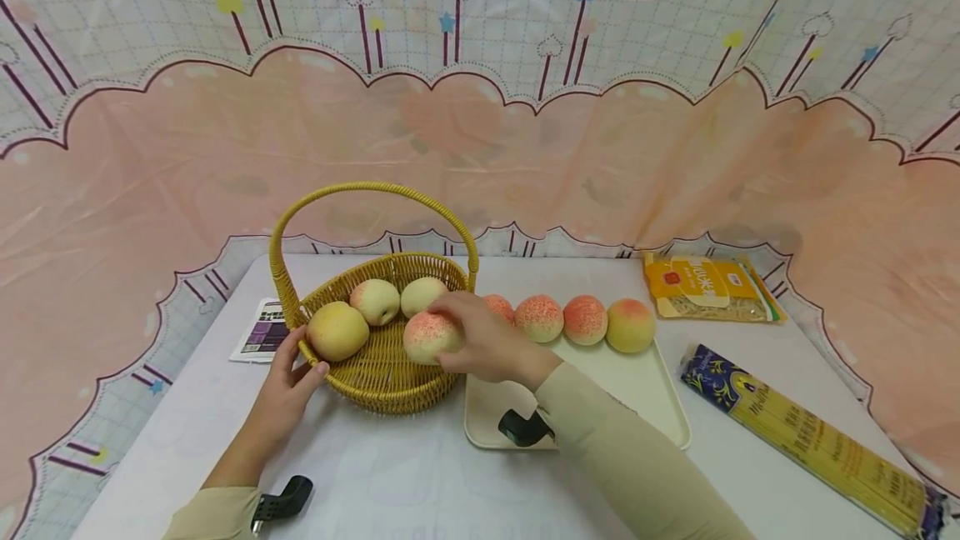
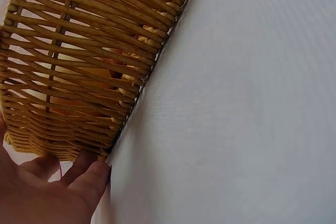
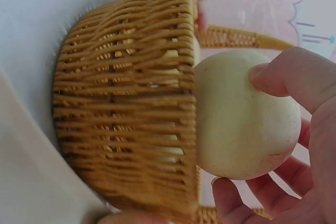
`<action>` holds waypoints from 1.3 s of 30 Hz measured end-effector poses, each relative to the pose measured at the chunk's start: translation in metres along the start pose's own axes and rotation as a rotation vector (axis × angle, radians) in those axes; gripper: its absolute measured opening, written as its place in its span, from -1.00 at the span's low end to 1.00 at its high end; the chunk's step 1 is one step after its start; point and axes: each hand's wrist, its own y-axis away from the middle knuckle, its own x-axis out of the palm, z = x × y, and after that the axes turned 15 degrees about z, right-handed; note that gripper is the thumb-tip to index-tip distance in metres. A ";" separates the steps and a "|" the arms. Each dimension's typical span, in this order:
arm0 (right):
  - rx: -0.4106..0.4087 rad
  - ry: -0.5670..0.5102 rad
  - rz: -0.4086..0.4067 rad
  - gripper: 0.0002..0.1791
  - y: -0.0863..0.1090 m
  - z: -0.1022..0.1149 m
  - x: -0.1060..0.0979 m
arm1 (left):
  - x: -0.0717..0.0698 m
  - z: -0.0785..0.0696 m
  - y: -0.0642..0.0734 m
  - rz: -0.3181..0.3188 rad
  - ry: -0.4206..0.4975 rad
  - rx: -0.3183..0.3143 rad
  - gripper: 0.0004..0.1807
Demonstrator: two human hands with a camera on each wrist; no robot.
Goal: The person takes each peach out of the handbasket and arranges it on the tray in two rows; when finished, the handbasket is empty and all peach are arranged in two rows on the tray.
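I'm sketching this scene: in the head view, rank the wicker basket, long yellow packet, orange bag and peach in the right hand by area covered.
Largest to smallest:
Wicker basket
Long yellow packet
Orange bag
Peach in the right hand

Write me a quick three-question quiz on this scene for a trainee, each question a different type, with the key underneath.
1. True or false: the right hand holds a round, pale peach speckled with red.

2. Pick one. The left hand touches:
A) the orange plastic bag
B) the yellow-brown woven basket with an arched handle
C) the same speckled peach

3. Fill in the blank: seen from the head camera, the long yellow-and-blue packet lies to the ____ of the cream rectangular tray.

Key: 1. True. 2. B. 3. right.
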 end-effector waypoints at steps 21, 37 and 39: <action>-0.033 -0.068 -0.144 -0.35 0.057 -0.022 -0.010 | 0.000 0.000 0.000 -0.004 -0.020 0.005 -0.21; 0.011 -0.008 -0.171 -0.41 0.071 -0.043 0.001 | -0.001 0.003 -0.001 -0.002 -0.019 0.011 -0.21; 0.012 -0.004 -0.172 -0.42 0.072 -0.047 0.005 | -0.001 0.002 -0.001 -0.004 -0.023 0.013 -0.21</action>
